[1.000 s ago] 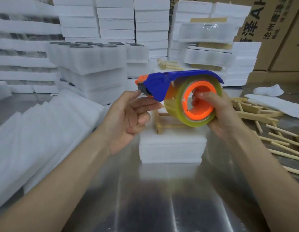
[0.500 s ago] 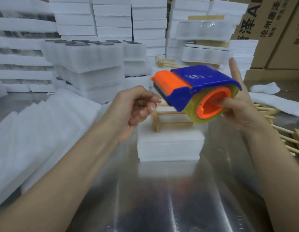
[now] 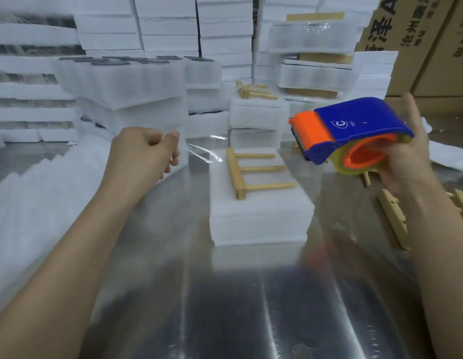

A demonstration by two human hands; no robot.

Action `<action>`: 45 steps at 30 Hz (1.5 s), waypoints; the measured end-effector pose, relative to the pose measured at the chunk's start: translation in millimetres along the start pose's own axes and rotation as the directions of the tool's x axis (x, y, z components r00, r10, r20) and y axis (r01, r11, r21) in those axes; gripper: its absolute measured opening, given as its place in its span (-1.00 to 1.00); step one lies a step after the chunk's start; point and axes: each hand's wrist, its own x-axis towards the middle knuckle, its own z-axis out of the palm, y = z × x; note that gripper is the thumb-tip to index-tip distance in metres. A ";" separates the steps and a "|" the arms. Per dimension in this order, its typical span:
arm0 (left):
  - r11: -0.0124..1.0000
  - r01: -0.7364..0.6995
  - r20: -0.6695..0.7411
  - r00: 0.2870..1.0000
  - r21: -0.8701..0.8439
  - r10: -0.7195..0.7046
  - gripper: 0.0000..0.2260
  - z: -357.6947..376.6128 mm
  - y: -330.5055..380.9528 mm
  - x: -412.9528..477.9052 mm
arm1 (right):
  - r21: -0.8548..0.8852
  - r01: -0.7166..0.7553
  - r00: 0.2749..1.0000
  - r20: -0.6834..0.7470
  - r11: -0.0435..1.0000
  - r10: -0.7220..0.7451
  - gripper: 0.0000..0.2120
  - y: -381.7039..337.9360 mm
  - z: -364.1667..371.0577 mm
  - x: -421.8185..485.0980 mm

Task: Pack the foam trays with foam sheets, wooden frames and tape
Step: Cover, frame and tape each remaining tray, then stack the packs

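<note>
Two hands apart | left hand (image 3: pixel 144 149) pinches tape strip (image 3: pixel 202 153) | right hand (image 3: pixel 406 161) grips tape dispenser (image 3: pixel 354 125)

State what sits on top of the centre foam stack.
A wooden comb-shaped frame lies flat on the foam stack. Whatever is between its layers is covered.

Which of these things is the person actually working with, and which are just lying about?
In use: tape dispenser in the right hand; clear tape strip pinched by the left hand; wooden frame on the foam stack.
Lying about: loose wooden pieces at right; cardboard boxes; foam tray stacks behind.
</note>
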 end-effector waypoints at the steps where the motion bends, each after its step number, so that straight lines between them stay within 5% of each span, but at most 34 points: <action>1: 0.999 -0.031 0.004 1.000 0.017 0.031 -0.66 0.3 0.0 -2.3 | -0.015 0.001 1.000 -0.003 1.000 -0.002 -0.17 -0.5 1.2 -1.9; 6: 0.962 -0.130 -0.120 0.979 0.242 0.163 -0.60 2.5 -0.4 -2.9 | -0.133 -0.003 0.999 -0.032 0.991 -0.002 -0.20 7.3 7.7 -0.5; 13: 0.970 -0.118 -0.157 0.975 0.214 0.154 -0.74 3.9 -7.6 -1.2 | -0.208 -0.010 0.997 -0.074 0.978 -0.005 -0.23 16.1 9.0 3.5; 23: 0.837 -0.123 -0.042 0.984 0.534 0.171 -0.67 27.3 -16.8 -10.9 | -0.227 -0.125 0.991 -0.078 0.966 0.110 -0.20 29.8 3.5 1.9; 27: 0.687 -0.144 0.085 0.989 0.712 0.119 -0.76 48.8 -27.3 -21.9 | -0.270 -0.151 0.988 -0.075 0.951 0.135 -0.22 40.2 1.1 -3.5; 30: 0.689 -0.160 0.166 0.984 0.707 0.058 -0.91 62.9 -33.6 -25.4 | -0.257 -0.193 0.981 -0.064 0.947 0.182 -0.25 43.9 0.2 -4.4; 37: 0.477 -0.282 0.324 0.946 0.833 -0.006 -0.37 81.7 -43.5 -38.2 | -0.241 -0.264 0.963 -0.019 0.934 0.268 -0.32 48.5 -1.5 -8.6; 40: 0.575 -0.255 0.365 0.928 0.777 -0.082 -0.39 73.3 -43.5 -39.5 | -0.243 -0.269 0.961 -0.006 0.932 0.276 -0.35 48.4 -1.1 -8.8; 42: 0.701 -0.242 0.393 0.918 0.671 -0.059 -0.62 65.3 -38.3 -36.5 | -0.260 -0.259 0.963 0.007 0.930 0.270 -0.35 48.4 -2.1 -8.4; 45: 0.860 -0.187 0.167 0.979 0.474 0.121 -0.72 62.0 -15.4 -16.1 | -0.315 -0.224 0.968 0.036 0.922 0.247 -0.32 48.9 -2.2 -6.7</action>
